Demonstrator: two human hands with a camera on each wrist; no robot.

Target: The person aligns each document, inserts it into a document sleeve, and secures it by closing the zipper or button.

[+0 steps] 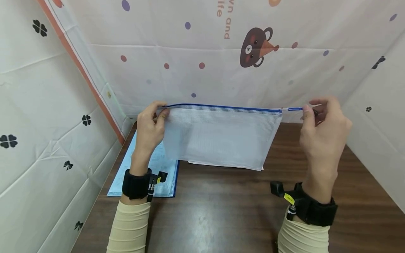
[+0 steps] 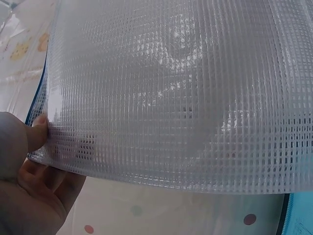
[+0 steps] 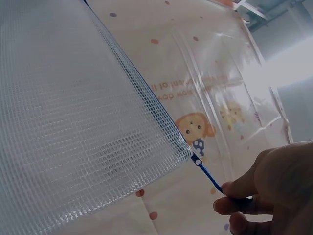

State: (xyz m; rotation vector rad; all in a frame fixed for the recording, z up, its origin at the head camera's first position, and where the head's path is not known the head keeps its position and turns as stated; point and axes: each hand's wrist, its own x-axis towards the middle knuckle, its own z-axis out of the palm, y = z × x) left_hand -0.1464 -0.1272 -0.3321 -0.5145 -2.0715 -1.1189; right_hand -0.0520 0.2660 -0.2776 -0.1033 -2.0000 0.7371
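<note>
- Nearest the head camera are two forearms in pale yellow sleeves, each with a black wrist strap, raised above a dark wooden table (image 1: pixel 221 211).
- At the left, a light blue folder (image 1: pixel 164 175) lies flat on the table beside the white printed sheet wall (image 1: pixel 47 123).
- The left hand (image 1: pixel 150 128) is curled on the upper left corner of a translucent mesh zip pouch (image 1: pixel 218 135); thumb and fingers pinch that corner, as the left wrist view confirms.
- The pouch is held in the air above the table, hanging upright with its flat face toward the person. Its long axis runs level from left to right, and the blue zipper edge (image 1: pixel 221 106) is on top.
- Just behind the pouch's lower edge, a strip of white paper (image 1: pixel 205 163) shows on the table.
- At the right end, a blue zipper pull cord (image 1: pixel 294 109) sticks out past the pouch's corner.
- The right hand (image 1: pixel 322 130) has its fingertips closed in a pinch on that cord.
</note>
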